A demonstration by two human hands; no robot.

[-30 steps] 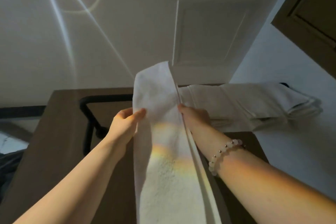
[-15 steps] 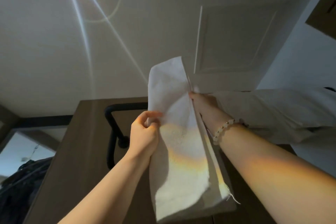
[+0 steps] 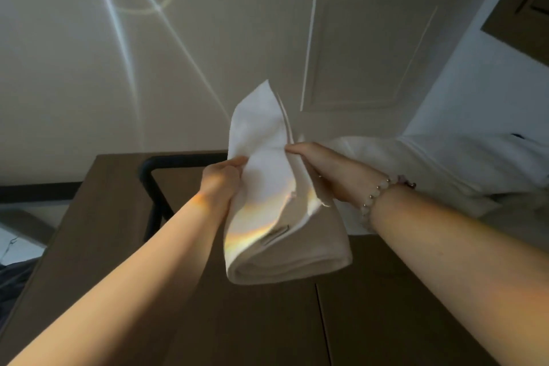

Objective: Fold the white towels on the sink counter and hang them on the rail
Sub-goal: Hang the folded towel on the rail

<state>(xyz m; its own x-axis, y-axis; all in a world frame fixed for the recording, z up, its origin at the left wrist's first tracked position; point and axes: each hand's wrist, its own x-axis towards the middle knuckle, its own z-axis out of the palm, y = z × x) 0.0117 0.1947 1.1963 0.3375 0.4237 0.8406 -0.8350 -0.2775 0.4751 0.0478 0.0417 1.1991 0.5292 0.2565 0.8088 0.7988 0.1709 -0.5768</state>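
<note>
I am looking upward. A folded white towel (image 3: 267,187) hangs in the middle of the head view, its folded bottom bulging below my hands. My left hand (image 3: 221,184) grips its left edge and my right hand (image 3: 320,169), with a bead bracelet at the wrist, pinches its right edge. Just behind the towel runs a black rail (image 3: 166,162), bending down at its left end. More folded white towels (image 3: 430,169) lie on the rail to the right, behind my right arm.
A brown wood panel (image 3: 98,217) carries the rail and fills the lower view. Pale ceiling with a square hatch (image 3: 365,50) is overhead. A white wall (image 3: 475,83) and a brown door corner (image 3: 523,9) are at the right.
The towel has been raised and drawn up: its long hanging length is now a short folded bundle. Both hands shifted right and closed tighter on its edges.
</note>
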